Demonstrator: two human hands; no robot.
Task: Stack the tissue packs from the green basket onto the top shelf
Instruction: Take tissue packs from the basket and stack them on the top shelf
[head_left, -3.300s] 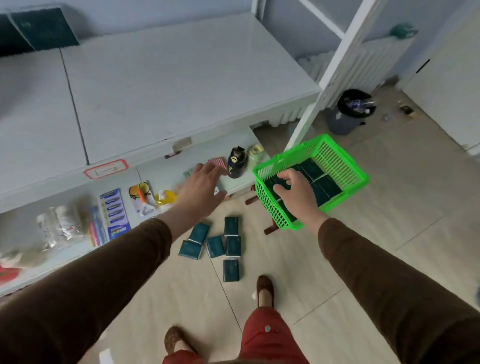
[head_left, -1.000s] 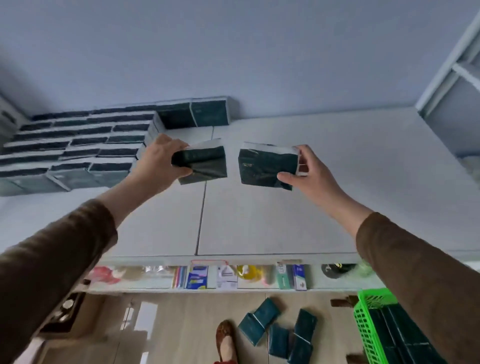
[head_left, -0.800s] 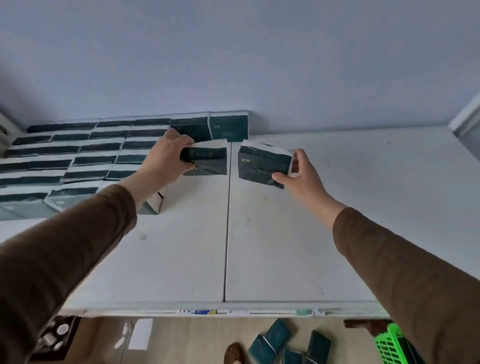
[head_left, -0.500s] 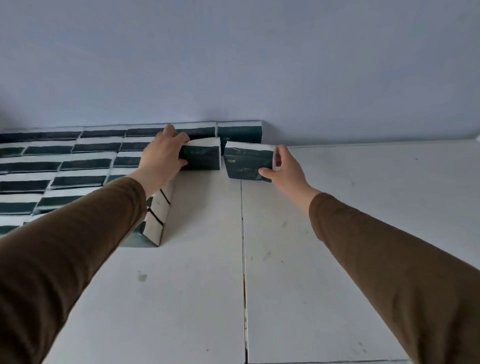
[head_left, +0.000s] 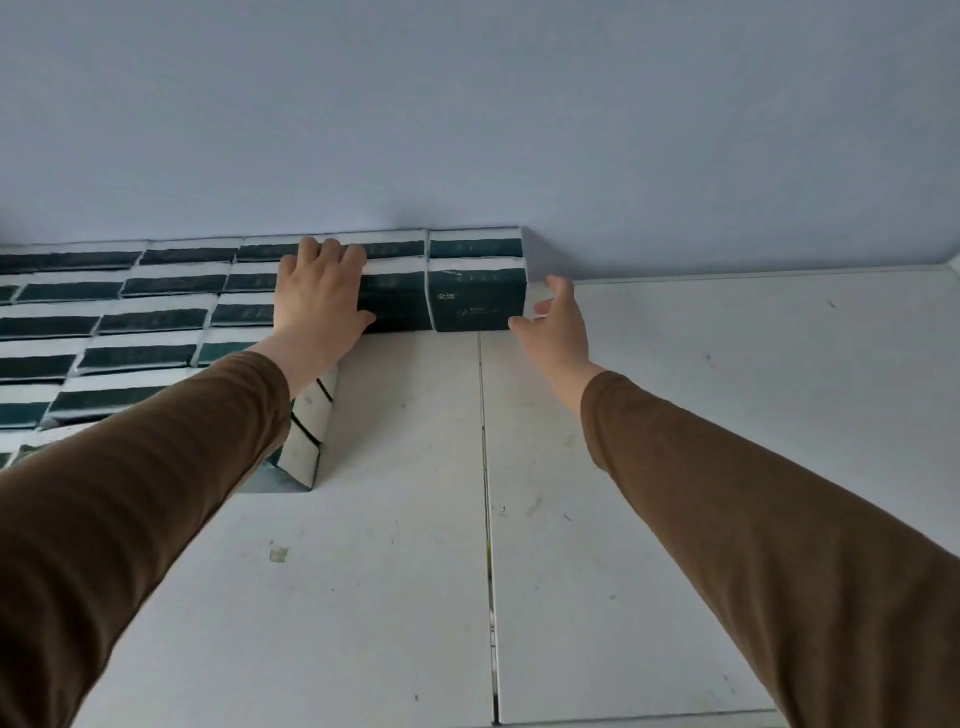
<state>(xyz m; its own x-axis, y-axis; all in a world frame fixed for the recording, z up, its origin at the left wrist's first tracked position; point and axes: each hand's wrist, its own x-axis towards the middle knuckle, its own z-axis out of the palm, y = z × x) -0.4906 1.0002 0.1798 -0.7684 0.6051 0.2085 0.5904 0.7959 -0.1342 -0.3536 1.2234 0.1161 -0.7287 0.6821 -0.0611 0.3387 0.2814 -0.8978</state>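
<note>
Left hand (head_left: 317, 306) lies flat on one pack (head_left: 395, 304), right hand (head_left: 558, 325) spread at 3 o'clock of the other pack (head_left: 478, 304); advise pressing both flush against the shelf's (head_left: 675, 415) back row.

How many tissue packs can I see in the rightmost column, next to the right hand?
2: a rear pack against the wall, and a front pack just before it, beside the right hand. Others may lie hidden beneath them.
</note>
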